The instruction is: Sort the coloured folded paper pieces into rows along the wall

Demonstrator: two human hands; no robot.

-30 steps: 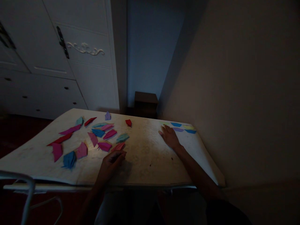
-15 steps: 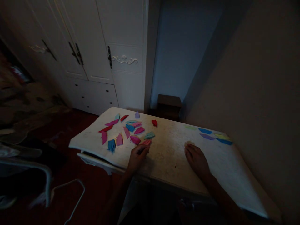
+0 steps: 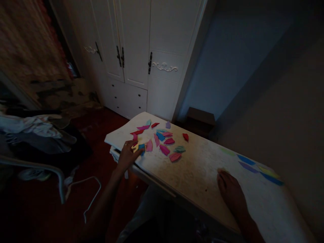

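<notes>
Yellow folded paper (image 3: 135, 147) pinched in the left hand (image 3: 128, 154); right hand (image 3: 231, 192) flat, holding nothing, on the table (image 3: 192, 172).

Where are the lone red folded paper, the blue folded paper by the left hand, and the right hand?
lone red folded paper (image 3: 185, 136), head view, its middle.
blue folded paper (image 3: 141, 146), head view, its visible top, beside the left hand's fingers.
right hand (image 3: 230, 190), head view, back of the hand.

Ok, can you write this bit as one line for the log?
left hand: on blue folded paper near table edge | right hand: flat on table | red folded paper: apart
</notes>
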